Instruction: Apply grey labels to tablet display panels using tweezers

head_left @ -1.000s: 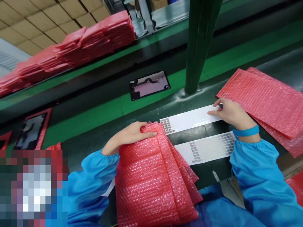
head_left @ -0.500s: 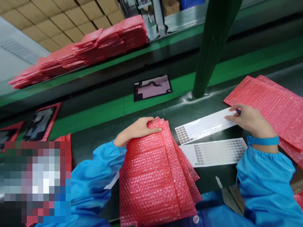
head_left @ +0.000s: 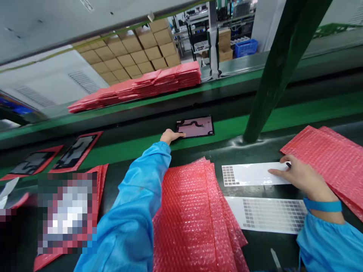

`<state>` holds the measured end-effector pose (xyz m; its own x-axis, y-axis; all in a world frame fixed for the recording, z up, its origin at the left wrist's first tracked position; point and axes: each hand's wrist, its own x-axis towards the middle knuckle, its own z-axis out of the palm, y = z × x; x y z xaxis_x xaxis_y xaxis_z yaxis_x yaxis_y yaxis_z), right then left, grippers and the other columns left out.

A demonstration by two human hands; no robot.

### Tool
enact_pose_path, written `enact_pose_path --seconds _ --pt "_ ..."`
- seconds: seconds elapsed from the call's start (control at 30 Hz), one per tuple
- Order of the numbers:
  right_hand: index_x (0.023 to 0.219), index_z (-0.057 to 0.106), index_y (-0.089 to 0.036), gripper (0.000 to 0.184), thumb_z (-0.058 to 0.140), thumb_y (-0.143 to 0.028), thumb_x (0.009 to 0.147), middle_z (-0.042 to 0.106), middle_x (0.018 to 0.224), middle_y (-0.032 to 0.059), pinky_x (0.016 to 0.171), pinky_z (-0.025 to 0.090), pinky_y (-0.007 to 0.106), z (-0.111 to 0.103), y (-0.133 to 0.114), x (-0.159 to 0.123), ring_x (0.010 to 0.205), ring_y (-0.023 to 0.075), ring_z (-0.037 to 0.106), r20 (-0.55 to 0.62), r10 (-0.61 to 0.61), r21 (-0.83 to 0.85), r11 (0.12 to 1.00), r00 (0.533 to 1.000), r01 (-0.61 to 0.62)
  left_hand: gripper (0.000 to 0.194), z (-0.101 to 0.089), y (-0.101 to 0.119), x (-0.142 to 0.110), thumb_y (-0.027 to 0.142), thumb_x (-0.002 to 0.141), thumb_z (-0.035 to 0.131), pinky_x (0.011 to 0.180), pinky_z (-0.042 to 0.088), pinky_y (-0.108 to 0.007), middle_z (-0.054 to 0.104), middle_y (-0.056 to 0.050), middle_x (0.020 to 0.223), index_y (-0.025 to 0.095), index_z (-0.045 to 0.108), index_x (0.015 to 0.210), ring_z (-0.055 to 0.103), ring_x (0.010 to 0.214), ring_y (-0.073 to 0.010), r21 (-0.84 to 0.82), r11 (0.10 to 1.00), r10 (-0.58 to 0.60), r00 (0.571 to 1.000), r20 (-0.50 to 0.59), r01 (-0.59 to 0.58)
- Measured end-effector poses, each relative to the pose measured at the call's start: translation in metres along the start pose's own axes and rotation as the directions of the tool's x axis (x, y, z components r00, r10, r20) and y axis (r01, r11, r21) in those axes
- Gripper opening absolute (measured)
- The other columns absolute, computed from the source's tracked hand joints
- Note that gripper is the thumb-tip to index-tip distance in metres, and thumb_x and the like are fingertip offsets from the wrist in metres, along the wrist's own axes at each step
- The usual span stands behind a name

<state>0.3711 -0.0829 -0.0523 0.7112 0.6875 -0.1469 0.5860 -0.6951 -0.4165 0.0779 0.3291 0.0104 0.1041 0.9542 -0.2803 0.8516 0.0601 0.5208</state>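
Note:
My left hand (head_left: 170, 136) reaches forward to the near left corner of a flat dark-framed panel (head_left: 194, 127) with a pinkish face and a black ribbon-like strip. Its thumb is stretched out over the panel's edge; the other fingers are partly hidden. My right hand (head_left: 300, 174) pinches the right end of a white label sheet (head_left: 255, 174), which has small grey squares left at one end. A small dark tip (head_left: 288, 164) pokes out by its fingers. Below lies a second label sheet (head_left: 272, 215) with many grey squares. Red bubble-wrap bags (head_left: 187, 215) are fanned under my left forearm.
More red bubble bags (head_left: 326, 162) lie at the right, and a long pile (head_left: 167, 81) lines the far ledge. Similar panels (head_left: 75, 151) rest on red bags at the left. A green post (head_left: 269, 83) rises beyond the sheets. A thin pale tool (head_left: 275, 258) lies near the front edge.
My left hand has left the bubble bags and gone forward to the panel. My right hand keeps its hold on the label sheet, now less slanted. The view has tipped up.

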Motion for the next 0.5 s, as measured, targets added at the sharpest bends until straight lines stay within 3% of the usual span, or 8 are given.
enact_pose_path --seconds 0.1,0.23,0.37,0.5 --pt "0.095 0.059 -0.026 0.047 0.071 -0.067 0.076 0.07 0.076 0.0079 0.065 0.05 0.041 -0.003 0.001 0.001 0.076 0.0369 0.072 0.021 0.047 -0.067 0.997 0.999 -0.045 0.041 -0.002 -0.003 0.008 0.04 0.101 0.071 0.099 0.059 -0.048 0.065 -0.013 0.134 0.015 0.064 0.133 0.067 0.117 -0.0272 -0.063 0.993 -0.096 0.995 0.011 0.096" --pt "0.09 0.057 -0.027 0.045 0.073 -0.066 0.075 0.07 0.08 0.0102 0.068 0.052 0.042 -0.007 -0.001 0.0 0.084 0.0387 0.073 0.022 0.075 -0.052 0.996 0.997 -0.073 0.041 -0.011 -0.004 0.0 0.039 0.102 0.07 0.097 0.06 -0.047 0.065 -0.012 0.134 0.016 0.064 0.134 0.068 0.115 -0.0265 -0.228 0.964 -0.123 0.991 0.06 0.133" --pt "0.079 0.055 -0.028 0.041 0.072 -0.065 0.075 0.07 0.077 0.0126 0.068 0.052 0.044 -0.015 -0.013 -0.004 0.081 0.039 0.072 -0.028 0.069 0.013 0.998 0.997 -0.068 0.041 -0.023 -0.003 -0.027 0.039 0.102 0.071 0.094 0.061 -0.045 0.066 -0.013 0.132 0.015 0.064 0.133 0.069 0.112 -0.0252 -0.47 0.882 -0.009 0.998 0.056 0.034" --pt "0.071 0.054 -0.027 0.034 0.063 -0.057 0.083 0.071 0.074 0.0145 0.067 0.05 0.044 -0.03 -0.032 -0.01 0.076 0.0376 0.07 -0.138 0.091 0.139 0.988 0.986 -0.072 0.036 -0.035 -0.021 -0.075 0.036 0.107 0.059 0.088 0.063 -0.038 0.067 -0.011 0.13 0.018 0.059 0.138 0.071 0.106 -0.0219 -0.656 0.751 0.081 0.996 -0.028 -0.079"
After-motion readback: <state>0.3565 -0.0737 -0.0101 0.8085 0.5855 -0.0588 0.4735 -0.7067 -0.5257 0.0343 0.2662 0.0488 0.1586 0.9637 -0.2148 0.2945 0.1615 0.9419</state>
